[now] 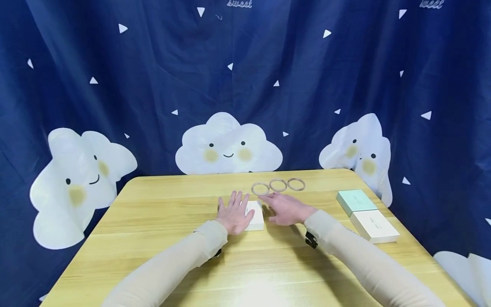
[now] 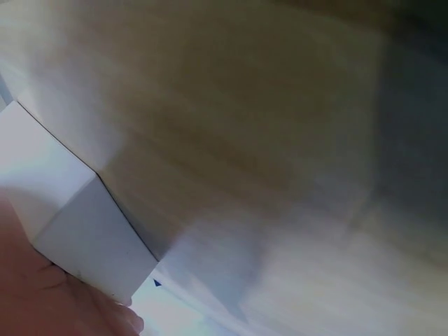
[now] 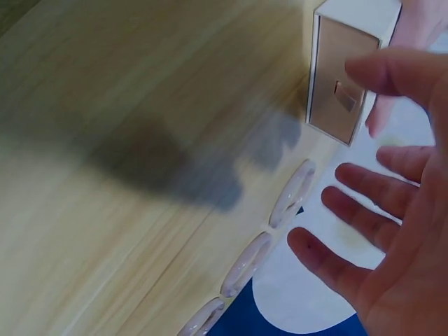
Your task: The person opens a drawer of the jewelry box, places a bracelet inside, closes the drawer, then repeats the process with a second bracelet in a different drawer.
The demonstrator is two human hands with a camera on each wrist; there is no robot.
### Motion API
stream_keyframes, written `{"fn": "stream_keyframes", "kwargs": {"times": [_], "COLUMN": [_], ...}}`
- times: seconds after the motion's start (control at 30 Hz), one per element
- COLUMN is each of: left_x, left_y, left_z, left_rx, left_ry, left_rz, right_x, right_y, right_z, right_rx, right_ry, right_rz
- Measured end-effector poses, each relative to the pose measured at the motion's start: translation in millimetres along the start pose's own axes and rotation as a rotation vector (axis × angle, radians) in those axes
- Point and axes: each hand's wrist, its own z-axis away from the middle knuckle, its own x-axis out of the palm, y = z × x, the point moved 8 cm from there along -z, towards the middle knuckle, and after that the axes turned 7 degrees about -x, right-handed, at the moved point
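Note:
A small white drawer-style box sits mid-table between the hands. My left hand rests at its left side, fingers spread and straight, thumb lying by the box's near part. In the left wrist view the palm edge covers a corner of the white box. My right hand hovers at the box's right side, fingers extended and holding nothing. The right wrist view shows the thumb before the box's brownish drawer front, which has a small pull tab. Three pale pinkish bangles lie in a row just behind.
At the right edge of the wooden table, a mint-green box and a larger white box lie end to end. A dark blue curtain with cloud faces hangs behind the table.

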Motion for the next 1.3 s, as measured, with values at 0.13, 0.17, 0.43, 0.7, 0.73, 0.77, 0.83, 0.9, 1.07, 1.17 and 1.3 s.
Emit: {"fn": "stream_keyframes", "kwargs": {"times": [0.13,0.17,0.43,0.7,0.73,0.77,0.83,0.9,1.07,1.17,1.3], "left_x": [-3.2,-4.5,-3.6,1.4,1.4,1.0,-0.8,-2.9,-7.4,-8.2,-6.6], "left_y": [0.7,1.0,0.9,-1.9,-1.9,-1.7,-0.5,0.9,3.1,3.8,4.4], "left_z": [2.5,3.4,3.8,-0.4,0.0,0.7,3.0,5.4,9.9,10.1,8.3], "left_rx": [-0.013,-0.013,-0.015,-0.027,-0.030,-0.032,-0.032,-0.030,-0.028,-0.029,-0.034], "left_ry": [-0.007,-0.003,0.008,0.025,0.022,0.020,0.015,0.013,0.012,0.012,0.007], "left_rz": [0.003,0.010,0.041,0.041,0.037,0.034,0.038,0.045,0.051,0.058,0.056], "right_x": [-2.1,-2.0,0.9,6.0,6.4,6.5,6.8,6.7,3.3,1.6,1.3], "right_y": [0.2,-0.2,1.3,1.6,1.2,0.8,0.1,-0.5,-2.4,-2.7,-1.3], "right_z": [0.8,0.6,-0.2,-0.5,-0.3,-0.2,0.0,0.3,0.9,1.7,2.2], "right_rx": [-0.025,-0.036,-0.071,-0.084,-0.085,-0.087,-0.092,-0.096,-0.101,-0.100,-0.100], "right_ry": [0.048,0.056,0.090,0.084,0.082,0.083,0.081,0.083,0.094,0.096,0.096], "right_rz": [0.039,0.046,0.063,0.058,0.056,0.055,0.047,0.047,0.044,0.044,0.052]}}
